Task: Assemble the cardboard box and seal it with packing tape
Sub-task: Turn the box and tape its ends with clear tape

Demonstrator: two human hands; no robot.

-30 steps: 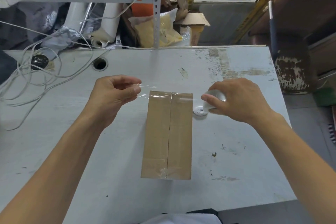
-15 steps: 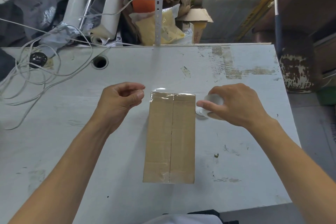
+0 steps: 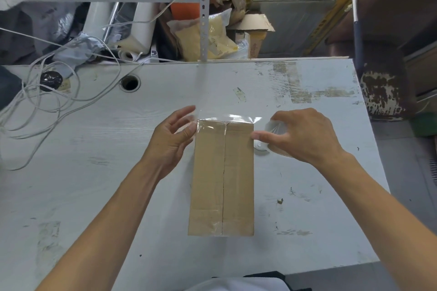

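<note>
Between both hands' fingers (image 3: 189, 131), box (image 3: 222, 179).

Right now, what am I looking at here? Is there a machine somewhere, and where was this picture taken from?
There is no machine. A person is working with two bare hands, and the single camera sits on their head, looking forward and down, so you see both forearms reaching away from you.

On the worn white table lies a flat brown cardboard box with a seam down its middle. A strip of clear tape runs across the far end of the box, and another strip already shows at the near end.

The left hand touches the strip's left end at the box's corner. The right hand holds a roll of tape beside the box; a small white round thing lies under it, too hidden to name. White cables loop at the far left, next to a round hole in the tabletop.
</note>
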